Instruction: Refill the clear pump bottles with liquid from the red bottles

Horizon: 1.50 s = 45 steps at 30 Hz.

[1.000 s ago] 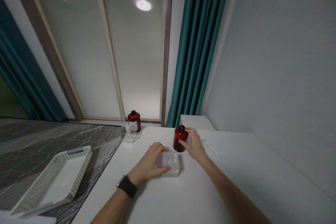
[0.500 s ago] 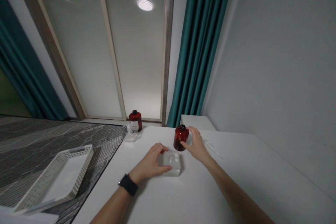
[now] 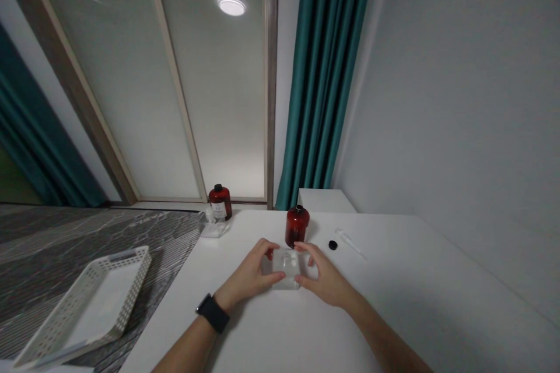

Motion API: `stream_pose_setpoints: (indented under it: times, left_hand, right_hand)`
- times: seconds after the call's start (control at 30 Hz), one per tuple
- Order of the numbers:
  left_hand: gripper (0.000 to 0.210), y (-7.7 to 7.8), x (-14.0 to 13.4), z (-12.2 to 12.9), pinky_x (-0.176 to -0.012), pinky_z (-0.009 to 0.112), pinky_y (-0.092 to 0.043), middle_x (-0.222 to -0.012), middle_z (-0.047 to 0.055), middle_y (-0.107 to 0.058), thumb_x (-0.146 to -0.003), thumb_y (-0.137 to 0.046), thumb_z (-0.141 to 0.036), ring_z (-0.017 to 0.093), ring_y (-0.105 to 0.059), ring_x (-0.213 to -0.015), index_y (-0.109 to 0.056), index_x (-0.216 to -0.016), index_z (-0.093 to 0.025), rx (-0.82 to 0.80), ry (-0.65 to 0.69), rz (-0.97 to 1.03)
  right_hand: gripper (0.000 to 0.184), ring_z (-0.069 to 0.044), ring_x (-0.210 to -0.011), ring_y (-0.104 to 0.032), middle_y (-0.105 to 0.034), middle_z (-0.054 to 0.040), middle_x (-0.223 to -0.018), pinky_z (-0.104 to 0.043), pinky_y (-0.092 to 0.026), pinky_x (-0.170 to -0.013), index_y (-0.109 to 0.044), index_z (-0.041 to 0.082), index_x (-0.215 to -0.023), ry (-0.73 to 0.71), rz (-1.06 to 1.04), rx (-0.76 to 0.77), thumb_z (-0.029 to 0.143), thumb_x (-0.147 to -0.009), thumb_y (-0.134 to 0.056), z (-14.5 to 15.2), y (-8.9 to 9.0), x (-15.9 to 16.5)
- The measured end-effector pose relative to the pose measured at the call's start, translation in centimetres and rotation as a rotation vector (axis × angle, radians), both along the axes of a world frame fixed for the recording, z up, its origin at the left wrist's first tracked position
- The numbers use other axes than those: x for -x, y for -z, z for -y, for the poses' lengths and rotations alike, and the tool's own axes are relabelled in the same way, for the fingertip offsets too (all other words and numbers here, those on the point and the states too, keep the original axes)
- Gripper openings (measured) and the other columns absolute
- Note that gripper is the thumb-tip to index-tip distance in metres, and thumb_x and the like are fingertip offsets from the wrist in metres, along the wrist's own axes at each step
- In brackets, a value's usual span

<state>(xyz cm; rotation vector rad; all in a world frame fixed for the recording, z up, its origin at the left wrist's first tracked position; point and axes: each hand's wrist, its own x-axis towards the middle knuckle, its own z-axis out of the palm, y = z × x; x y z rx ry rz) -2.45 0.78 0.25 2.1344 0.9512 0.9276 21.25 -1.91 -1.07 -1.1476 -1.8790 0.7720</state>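
Note:
Between my two hands, a clear square glass container [image 3: 286, 268] with a small opening on top stands on the white table. My left hand [image 3: 251, 271] grips its left side, thumb at the front and fingers behind. On the opposite side, my right hand [image 3: 324, 277] has its thumb at the right edge and its fingers at the far corner. Just behind it stands a dark red bottle [image 3: 297, 226], uncapped. A small black cap [image 3: 333, 245] lies to the right of that bottle. Beside the cap is a thin clear dropper-like piece [image 3: 350, 243].
A second red bottle [image 3: 220, 203], black-capped and labelled, stands at the far left of the table [image 3: 271, 332]. In front of it sits another clear container [image 3: 213, 229] with something whitish on it. A white perforated basket [image 3: 126, 303] is beyond the left edge. A white box-like surface [image 3: 326, 200] adjoins the far edge.
My right hand has let go of the red bottle and moved down and left to the glass container. The black cap is now visible. My left hand stays at the container.

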Motion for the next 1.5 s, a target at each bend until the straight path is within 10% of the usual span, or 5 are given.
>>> stream_pose_setpoints:
  times: [0.43,0.67,1.13,1.5]
  left_hand:
    - [0.052,0.3,0.7,-0.8,-0.096,0.041,-0.047,-0.115,0.008,-0.059,-0.077,-0.077,-0.031,0.026,-0.057,-0.106,-0.056,-0.124,-0.021,0.039,0.079,0.049]
    - [0.048,-0.2,0.3,-0.3,-0.099,0.044,-0.045,-0.115,0.008,-0.061,-0.075,-0.073,-0.02,0.027,-0.058,-0.108,-0.057,-0.121,-0.021,0.089,0.047,0.011]
    - [0.046,-0.1,0.1,-0.5,-0.101,0.046,-0.044,-0.117,0.008,-0.06,-0.079,-0.069,-0.022,0.027,-0.058,-0.11,-0.055,-0.122,-0.022,0.095,0.055,-0.01]
    - [0.044,-0.4,0.1,-0.2,-0.098,0.043,-0.046,-0.114,0.007,-0.061,-0.078,-0.069,-0.022,0.027,-0.059,-0.107,-0.056,-0.121,-0.022,0.086,0.044,-0.012]
  right_hand:
    - [0.058,-0.025,-0.116,-0.06,-0.062,-0.0077,-0.131,-0.038,-0.051,-0.092,-0.049,0.027,-0.135,-0.016,-0.008,-0.08,0.017,-0.081,-0.064,0.1,0.2,0.3]
    - [0.021,-0.024,-0.091,-0.064,-0.07,-0.0074,-0.093,-0.038,-0.047,-0.086,-0.063,0.02,-0.106,0.412,0.227,-0.372,0.023,-0.091,-0.049,-3.5,0.8,-5.4]
    - [0.016,-0.028,-0.097,-0.061,-0.069,-0.0084,-0.099,-0.036,-0.038,-0.081,-0.058,0.021,-0.097,0.696,0.449,-0.195,0.021,-0.081,-0.062,-6.2,4.5,-10.9]
    - [0.011,-0.028,-0.092,-0.062,-0.069,-0.0065,-0.089,-0.04,-0.042,-0.085,-0.058,0.023,-0.087,0.706,0.125,-0.162,0.024,-0.077,-0.062,-6.1,3.6,-10.7]
